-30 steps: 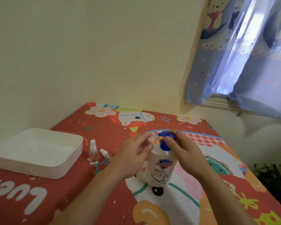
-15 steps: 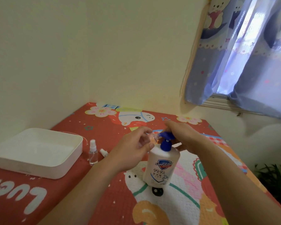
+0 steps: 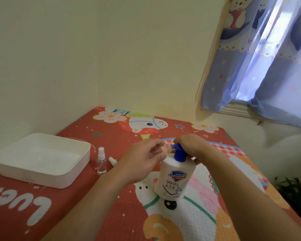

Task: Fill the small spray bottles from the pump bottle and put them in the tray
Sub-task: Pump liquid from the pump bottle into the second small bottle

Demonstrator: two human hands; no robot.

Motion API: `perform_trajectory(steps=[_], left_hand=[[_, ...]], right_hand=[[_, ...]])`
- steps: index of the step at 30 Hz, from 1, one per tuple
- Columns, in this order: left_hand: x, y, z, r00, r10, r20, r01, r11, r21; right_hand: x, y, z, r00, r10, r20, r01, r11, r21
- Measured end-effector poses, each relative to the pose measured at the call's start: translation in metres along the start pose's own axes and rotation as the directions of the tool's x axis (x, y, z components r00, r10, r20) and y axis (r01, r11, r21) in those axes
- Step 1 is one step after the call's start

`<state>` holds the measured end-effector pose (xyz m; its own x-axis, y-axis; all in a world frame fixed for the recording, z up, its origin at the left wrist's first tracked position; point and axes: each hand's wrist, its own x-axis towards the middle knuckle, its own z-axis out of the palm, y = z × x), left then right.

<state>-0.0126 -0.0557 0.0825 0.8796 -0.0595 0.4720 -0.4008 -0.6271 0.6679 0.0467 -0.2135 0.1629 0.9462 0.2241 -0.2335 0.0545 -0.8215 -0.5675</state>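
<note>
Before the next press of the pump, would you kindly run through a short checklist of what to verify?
1. Pump bottle upright on the mat: ok.
2. Right hand on the blue pump head: ok.
3. Left hand holds a small clear bottle at the spout: ok.
4. Small bottle's mouth lined up under the spout: cannot tell, fingers hide it.
5. Tray within reach, nothing seen inside: ok.
6. Next spray bottle upright beside the tray, top on: ok.
</note>
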Motion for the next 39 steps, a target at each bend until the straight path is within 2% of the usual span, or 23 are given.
perform_trajectory(steps=[5,8,13,16,20,23,25,28,29,32,34,36,39], left_hand=[[-0.003,0.003,0.001,1.000,-0.001,0.001,0.001,0.999,0.035],[-0.001,0.007,-0.003,1.000,0.010,0.000,-0.010,0.999,0.050],[0.005,0.016,-0.011,1.000,0.026,-0.002,-0.026,0.998,0.056],[0.005,0.018,-0.011,0.999,0.031,-0.012,-0.031,0.998,0.048],[0.005,0.016,-0.009,0.999,0.022,-0.039,-0.022,1.000,0.007],[0.003,0.012,-0.007,0.999,0.004,-0.033,-0.004,1.000,-0.012],[0.002,0.008,-0.004,1.000,-0.018,-0.017,0.017,0.999,-0.031],[0.001,0.006,-0.001,1.000,-0.022,-0.016,0.022,1.000,0.000],[0.000,0.007,-0.002,1.000,-0.026,-0.016,0.026,1.000,0.007],[0.000,0.009,-0.003,1.000,-0.026,-0.014,0.026,1.000,0.015],[0.001,0.012,-0.005,1.000,-0.016,-0.011,0.017,1.000,0.015],[0.003,0.016,-0.007,1.000,-0.018,-0.015,0.018,1.000,-0.003],[0.007,0.024,-0.012,1.000,-0.018,0.000,0.018,1.000,0.020]], right_hand=[[0.004,0.007,0.001,1.000,0.028,-0.004,-0.028,0.997,0.066],[0.001,0.009,-0.005,0.996,0.062,0.059,-0.070,0.987,0.146],[-0.004,0.000,-0.022,0.986,0.073,0.150,-0.086,0.993,0.085],[-0.003,-0.003,-0.019,0.987,0.088,0.132,-0.092,0.995,0.024],[0.001,0.000,-0.012,0.993,0.085,0.077,-0.091,0.993,0.072],[0.004,-0.002,-0.004,1.000,0.019,0.018,-0.018,0.999,-0.039],[0.007,-0.002,0.001,0.998,-0.014,-0.058,0.011,0.999,-0.051],[0.015,0.003,0.006,0.997,-0.074,-0.036,0.064,0.973,-0.220],[0.016,0.004,0.006,0.997,-0.067,-0.034,0.058,0.972,-0.227],[0.012,0.003,0.004,0.998,-0.038,-0.042,0.032,0.989,-0.144],[0.009,0.004,-0.001,1.000,-0.013,0.022,0.015,0.998,-0.059],[0.006,0.005,-0.010,0.993,0.056,0.100,-0.063,0.995,0.075],[0.004,0.003,-0.024,0.972,0.116,0.203,-0.135,0.988,0.082]])
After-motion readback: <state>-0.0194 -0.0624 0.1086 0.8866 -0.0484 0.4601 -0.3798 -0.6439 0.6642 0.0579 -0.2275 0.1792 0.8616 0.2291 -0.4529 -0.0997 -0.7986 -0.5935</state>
